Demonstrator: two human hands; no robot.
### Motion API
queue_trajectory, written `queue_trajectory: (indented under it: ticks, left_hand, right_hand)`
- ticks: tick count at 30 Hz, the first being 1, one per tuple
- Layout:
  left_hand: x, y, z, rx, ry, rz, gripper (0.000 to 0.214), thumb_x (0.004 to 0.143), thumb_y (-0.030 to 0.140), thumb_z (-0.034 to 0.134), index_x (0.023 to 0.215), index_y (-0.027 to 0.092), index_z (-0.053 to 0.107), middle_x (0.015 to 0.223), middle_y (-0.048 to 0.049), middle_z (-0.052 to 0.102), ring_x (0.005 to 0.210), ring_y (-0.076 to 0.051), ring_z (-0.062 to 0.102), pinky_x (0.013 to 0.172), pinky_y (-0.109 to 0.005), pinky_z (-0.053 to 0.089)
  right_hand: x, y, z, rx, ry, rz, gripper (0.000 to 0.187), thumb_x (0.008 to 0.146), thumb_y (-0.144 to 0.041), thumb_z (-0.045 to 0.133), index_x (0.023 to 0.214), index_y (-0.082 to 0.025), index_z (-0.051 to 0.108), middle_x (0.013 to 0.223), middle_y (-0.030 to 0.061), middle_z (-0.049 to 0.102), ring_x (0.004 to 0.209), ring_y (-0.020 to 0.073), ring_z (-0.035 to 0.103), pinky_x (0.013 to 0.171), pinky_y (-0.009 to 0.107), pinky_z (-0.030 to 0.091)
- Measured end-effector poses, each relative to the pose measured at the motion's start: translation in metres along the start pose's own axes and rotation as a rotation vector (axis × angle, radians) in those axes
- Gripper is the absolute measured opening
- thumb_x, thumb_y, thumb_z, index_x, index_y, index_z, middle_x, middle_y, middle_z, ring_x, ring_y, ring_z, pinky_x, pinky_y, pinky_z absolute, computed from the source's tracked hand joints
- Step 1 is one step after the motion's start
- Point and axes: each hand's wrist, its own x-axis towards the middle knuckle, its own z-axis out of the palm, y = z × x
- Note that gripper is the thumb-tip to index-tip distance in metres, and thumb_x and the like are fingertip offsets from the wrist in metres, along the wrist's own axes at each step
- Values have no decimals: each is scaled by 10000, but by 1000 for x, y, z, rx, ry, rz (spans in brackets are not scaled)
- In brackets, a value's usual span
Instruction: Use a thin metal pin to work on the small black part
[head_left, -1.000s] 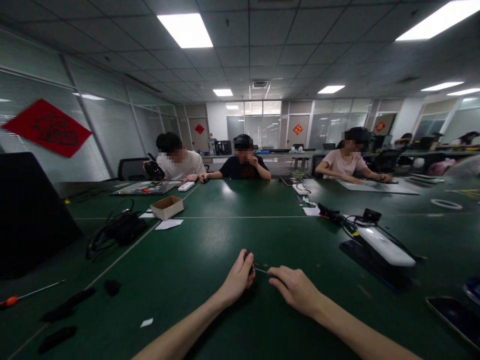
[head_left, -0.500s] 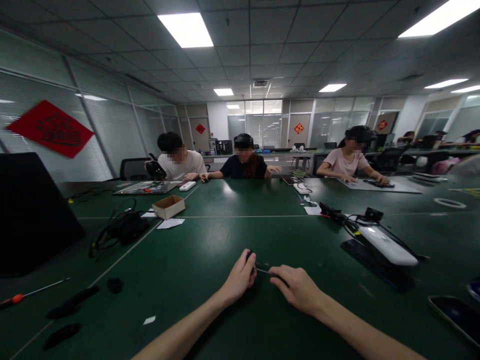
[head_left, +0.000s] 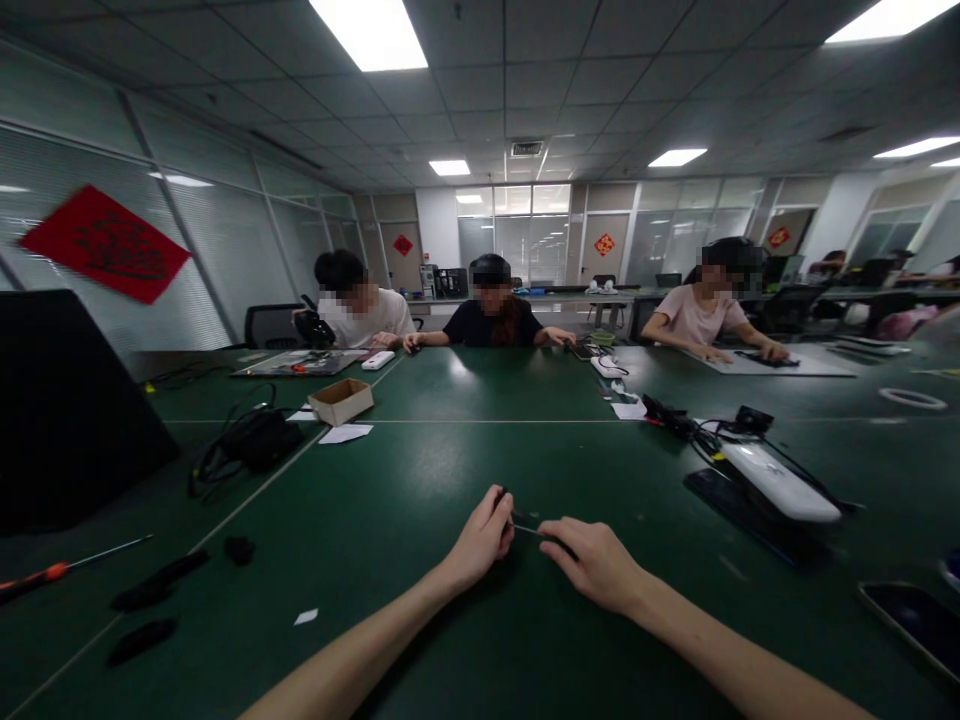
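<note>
My left hand (head_left: 481,541) is closed in a pinch around a small dark part (head_left: 501,498) just above the green table (head_left: 420,480). My right hand (head_left: 592,560) is closed too, its fingertips pinching a thin dark tool (head_left: 534,528) whose metal tip points left at the small part. The two hands sit close together at the table's near middle, a few centimetres apart. What the small part is I cannot make out.
A white device with black cables (head_left: 776,480) lies right, a phone (head_left: 911,625) at near right. A cardboard box (head_left: 341,400), a cable bundle (head_left: 251,445), an orange-handled screwdriver (head_left: 67,568) and black pieces (head_left: 157,582) lie left. Three people sit across the table.
Both hands hold the same pinch and have hardly moved. The view has tilted down slightly, so the room sits higher in frame. The middle person opposite lowered a hand to the table.
</note>
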Motion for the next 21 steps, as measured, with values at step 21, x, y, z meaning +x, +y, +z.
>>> queue_trajectory:
  ticks: [21]
  left_hand:
    - [1, -3, 1, -34, 0, 32, 355, 871, 544, 372, 918, 193, 401, 609, 47, 371, 441, -50, 287, 378, -135, 182]
  right_hand:
    - [-1, -3, -4, 19, -23, 20, 252, 942, -326, 390, 1099, -220, 556, 900, 21, 613, 726, 125, 571, 668, 248, 456]
